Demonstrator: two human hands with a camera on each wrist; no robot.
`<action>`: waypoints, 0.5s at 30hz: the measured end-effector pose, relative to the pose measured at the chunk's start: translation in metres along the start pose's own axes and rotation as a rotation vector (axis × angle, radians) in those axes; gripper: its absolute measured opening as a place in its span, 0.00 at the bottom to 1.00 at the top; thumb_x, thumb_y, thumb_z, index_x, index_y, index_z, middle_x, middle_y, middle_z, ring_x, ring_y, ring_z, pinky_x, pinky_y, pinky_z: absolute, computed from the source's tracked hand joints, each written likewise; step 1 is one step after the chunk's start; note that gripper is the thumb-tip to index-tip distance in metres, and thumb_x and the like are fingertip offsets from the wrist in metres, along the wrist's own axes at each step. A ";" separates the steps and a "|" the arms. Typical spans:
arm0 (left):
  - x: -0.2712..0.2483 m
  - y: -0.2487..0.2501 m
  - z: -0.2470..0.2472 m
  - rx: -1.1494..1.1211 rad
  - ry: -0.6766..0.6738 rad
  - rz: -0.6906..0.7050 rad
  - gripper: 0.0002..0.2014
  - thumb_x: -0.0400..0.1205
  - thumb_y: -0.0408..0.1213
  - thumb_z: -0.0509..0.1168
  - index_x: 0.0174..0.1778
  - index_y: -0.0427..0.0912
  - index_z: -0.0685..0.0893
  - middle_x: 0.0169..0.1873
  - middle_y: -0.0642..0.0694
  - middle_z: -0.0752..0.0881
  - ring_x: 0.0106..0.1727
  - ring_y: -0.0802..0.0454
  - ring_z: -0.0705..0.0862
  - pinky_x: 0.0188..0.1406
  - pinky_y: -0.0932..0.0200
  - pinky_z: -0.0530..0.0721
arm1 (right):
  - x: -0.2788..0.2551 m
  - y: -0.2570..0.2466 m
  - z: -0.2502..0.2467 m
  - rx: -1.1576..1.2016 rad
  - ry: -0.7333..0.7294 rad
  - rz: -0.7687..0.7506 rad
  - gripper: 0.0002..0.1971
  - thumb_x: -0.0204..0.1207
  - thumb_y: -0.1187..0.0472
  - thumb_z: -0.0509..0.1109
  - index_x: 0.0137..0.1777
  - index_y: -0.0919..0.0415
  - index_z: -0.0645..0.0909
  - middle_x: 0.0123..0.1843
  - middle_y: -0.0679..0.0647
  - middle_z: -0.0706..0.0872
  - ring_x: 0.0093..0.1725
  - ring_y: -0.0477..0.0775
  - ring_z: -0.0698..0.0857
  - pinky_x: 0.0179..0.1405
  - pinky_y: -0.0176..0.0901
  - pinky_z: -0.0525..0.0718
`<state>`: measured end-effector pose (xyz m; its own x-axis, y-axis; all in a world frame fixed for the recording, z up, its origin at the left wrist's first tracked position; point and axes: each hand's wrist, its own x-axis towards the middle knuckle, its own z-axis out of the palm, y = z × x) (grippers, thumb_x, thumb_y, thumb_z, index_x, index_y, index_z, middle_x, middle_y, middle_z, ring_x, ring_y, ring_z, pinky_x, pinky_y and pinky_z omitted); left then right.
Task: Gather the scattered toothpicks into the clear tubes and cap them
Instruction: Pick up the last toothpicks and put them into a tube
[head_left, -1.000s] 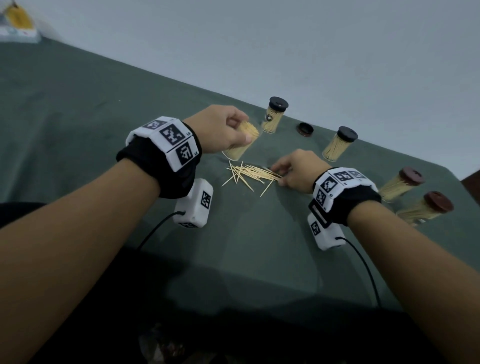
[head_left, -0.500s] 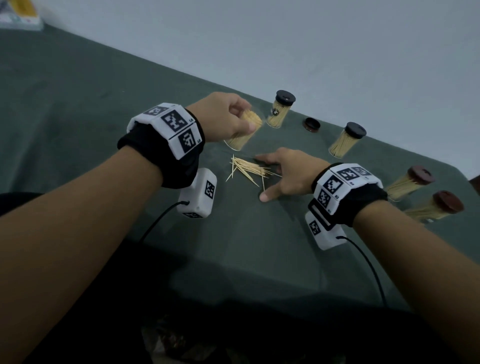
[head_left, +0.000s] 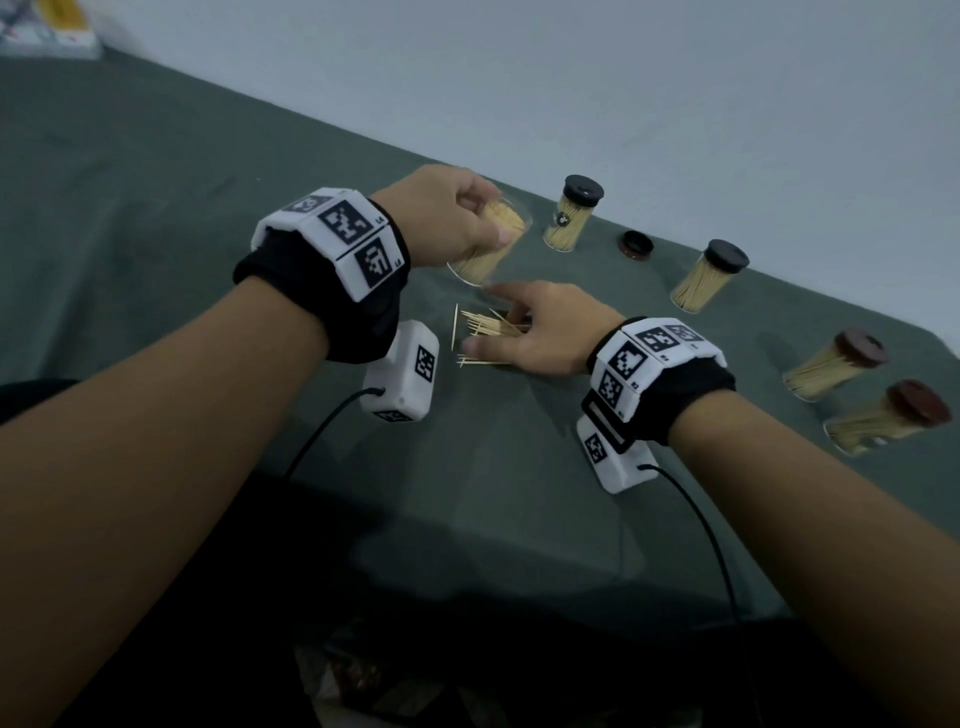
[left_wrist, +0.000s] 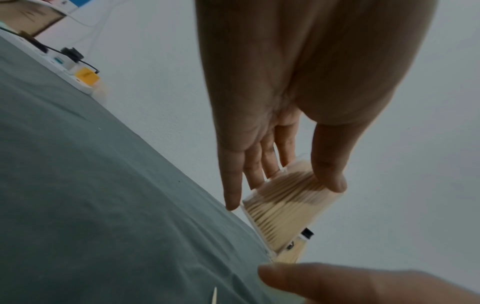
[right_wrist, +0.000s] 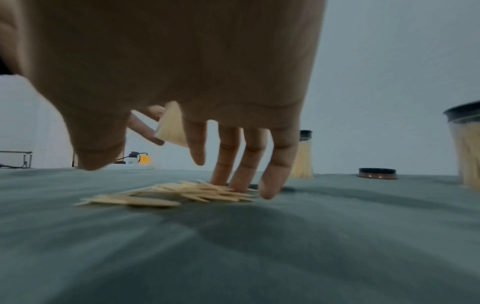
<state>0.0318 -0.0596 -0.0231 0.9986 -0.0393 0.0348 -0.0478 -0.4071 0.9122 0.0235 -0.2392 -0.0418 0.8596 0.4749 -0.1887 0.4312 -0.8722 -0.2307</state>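
Observation:
My left hand (head_left: 457, 218) grips an uncapped clear tube (head_left: 491, 244) packed with toothpicks, tilted above the green cloth; in the left wrist view the thumb and fingers (left_wrist: 330, 174) clasp the tube (left_wrist: 285, 205). Just in front of it lies a small heap of loose toothpicks (head_left: 483, 332) (right_wrist: 197, 192). My right hand (head_left: 540, 332) is spread over that heap, its straight fingers (right_wrist: 246, 164) touching the sticks on the cloth. A loose dark cap (head_left: 636, 244) (right_wrist: 378, 173) lies beyond the hands.
Capped tubes full of toothpicks stand or lean at the back and right: one black-capped (head_left: 574, 213), another (head_left: 709, 278), two brown-capped (head_left: 836, 364) (head_left: 883, 421). A power strip (left_wrist: 64, 67) sits at the cloth's far left. The table edge (head_left: 467, 545) is close to my body.
My right hand went from a fist beside the heap to flat and spread, then slid left onto the toothpicks and pushed them together. The left hand kept holding the tilted tube.

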 end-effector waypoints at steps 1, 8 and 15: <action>0.000 0.000 -0.002 -0.003 0.010 -0.006 0.25 0.76 0.42 0.75 0.69 0.47 0.81 0.61 0.49 0.85 0.59 0.54 0.85 0.48 0.59 0.81 | 0.002 -0.004 0.002 -0.036 -0.011 0.014 0.47 0.61 0.23 0.69 0.80 0.39 0.65 0.68 0.48 0.80 0.68 0.50 0.78 0.64 0.41 0.74; -0.001 0.000 -0.004 -0.015 0.034 -0.026 0.23 0.77 0.42 0.75 0.68 0.47 0.81 0.61 0.48 0.84 0.55 0.53 0.86 0.42 0.59 0.82 | 0.007 -0.010 0.001 -0.105 -0.055 0.003 0.43 0.67 0.35 0.76 0.82 0.42 0.64 0.71 0.52 0.77 0.71 0.56 0.77 0.65 0.44 0.73; -0.002 0.000 -0.002 -0.010 0.032 -0.026 0.23 0.76 0.42 0.75 0.67 0.48 0.81 0.61 0.49 0.84 0.55 0.54 0.85 0.43 0.61 0.80 | 0.005 0.010 -0.003 -0.023 -0.035 -0.016 0.38 0.70 0.44 0.78 0.80 0.43 0.68 0.65 0.45 0.83 0.66 0.49 0.80 0.63 0.38 0.73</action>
<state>0.0303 -0.0577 -0.0220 0.9997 0.0006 0.0245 -0.0222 -0.3986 0.9169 0.0330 -0.2454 -0.0417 0.8424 0.4925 -0.2188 0.4516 -0.8667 -0.2119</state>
